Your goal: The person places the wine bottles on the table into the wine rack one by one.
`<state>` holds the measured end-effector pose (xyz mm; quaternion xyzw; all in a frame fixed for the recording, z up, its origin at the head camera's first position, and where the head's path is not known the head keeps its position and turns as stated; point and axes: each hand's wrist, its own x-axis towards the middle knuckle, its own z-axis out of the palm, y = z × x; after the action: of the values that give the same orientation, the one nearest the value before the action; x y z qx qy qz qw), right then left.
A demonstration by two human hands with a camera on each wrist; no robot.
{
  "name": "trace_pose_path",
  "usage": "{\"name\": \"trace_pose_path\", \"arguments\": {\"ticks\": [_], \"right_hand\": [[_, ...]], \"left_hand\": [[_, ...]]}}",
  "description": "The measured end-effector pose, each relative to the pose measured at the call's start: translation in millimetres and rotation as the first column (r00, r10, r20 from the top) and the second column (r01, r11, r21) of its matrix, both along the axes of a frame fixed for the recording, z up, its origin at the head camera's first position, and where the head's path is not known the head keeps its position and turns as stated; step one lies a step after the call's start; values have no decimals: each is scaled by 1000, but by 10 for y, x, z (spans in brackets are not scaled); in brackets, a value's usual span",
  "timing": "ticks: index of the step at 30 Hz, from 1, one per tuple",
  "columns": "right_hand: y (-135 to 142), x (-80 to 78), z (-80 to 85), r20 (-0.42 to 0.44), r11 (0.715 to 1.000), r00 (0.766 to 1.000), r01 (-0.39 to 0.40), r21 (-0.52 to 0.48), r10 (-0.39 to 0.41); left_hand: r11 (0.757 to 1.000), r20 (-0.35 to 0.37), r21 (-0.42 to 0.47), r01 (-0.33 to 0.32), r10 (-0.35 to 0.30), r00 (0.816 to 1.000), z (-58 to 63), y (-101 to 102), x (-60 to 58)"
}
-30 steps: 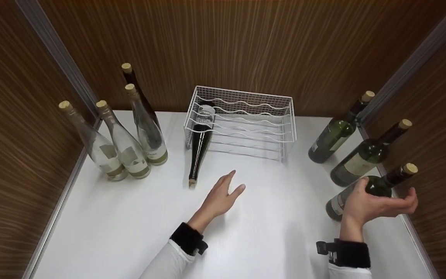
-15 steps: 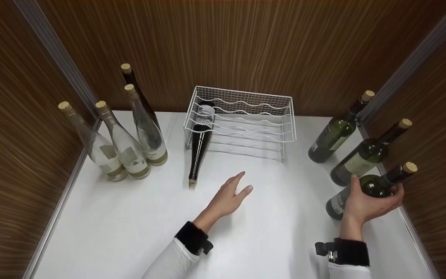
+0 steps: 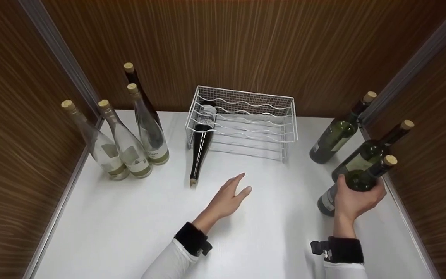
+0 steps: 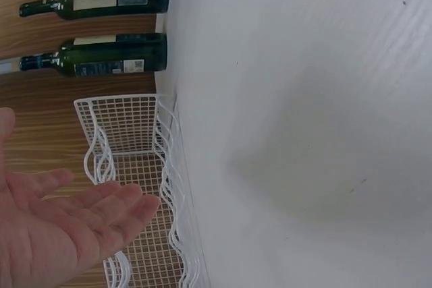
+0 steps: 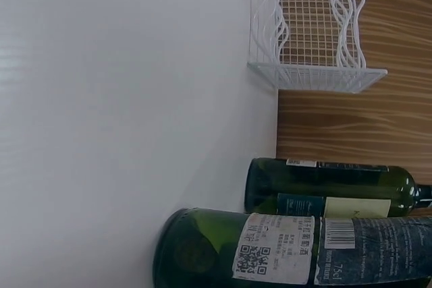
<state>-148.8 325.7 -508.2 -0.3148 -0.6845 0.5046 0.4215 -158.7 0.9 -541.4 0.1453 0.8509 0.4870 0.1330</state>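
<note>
My right hand [image 3: 356, 201] grips a green wine bottle [image 3: 359, 180] with a cork, thumb on the near side and fingers round the far side. In the right wrist view that bottle [image 5: 277, 251] fills the bottom, its white and dark labels showing; whether its base touches the table I cannot tell. Over the middle of the table my left hand [image 3: 226, 198] hangs with fingers extended and holds nothing; its palm [image 4: 61, 234] shows in the left wrist view. Ahead of it stands a white wire wine rack [image 3: 254, 133], where a dark bottle [image 3: 201, 145] lies in the leftmost slot, neck towards me.
Two more green bottles [image 3: 333, 139] [image 3: 366, 155] stand at the right, behind the gripped one. Several tall bottles stand at the left, clear ones [image 3: 130, 153] and a dark one [image 3: 145, 97] behind. Wood-grain panels [image 3: 246, 46] enclose the white table [image 3: 130, 232] on three sides.
My right hand has closed round the nearest green bottle and shifted it slightly left. The left hand drifted a little to the right, then stayed nearly still.
</note>
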Motion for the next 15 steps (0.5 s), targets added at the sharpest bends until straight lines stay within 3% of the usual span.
{"name": "trace_pose_path", "arguments": {"ticks": [9,15], "right_hand": [[-242,-74,-31,-42,979,991,-115,168,124],[-367,-103,-24,8,921,965,-254,296,263]], "left_hand": [[999,3,43,7,-7,1000,78,-60,-33],[996,9,89,27,-28,1000,117,-62,-60]]}}
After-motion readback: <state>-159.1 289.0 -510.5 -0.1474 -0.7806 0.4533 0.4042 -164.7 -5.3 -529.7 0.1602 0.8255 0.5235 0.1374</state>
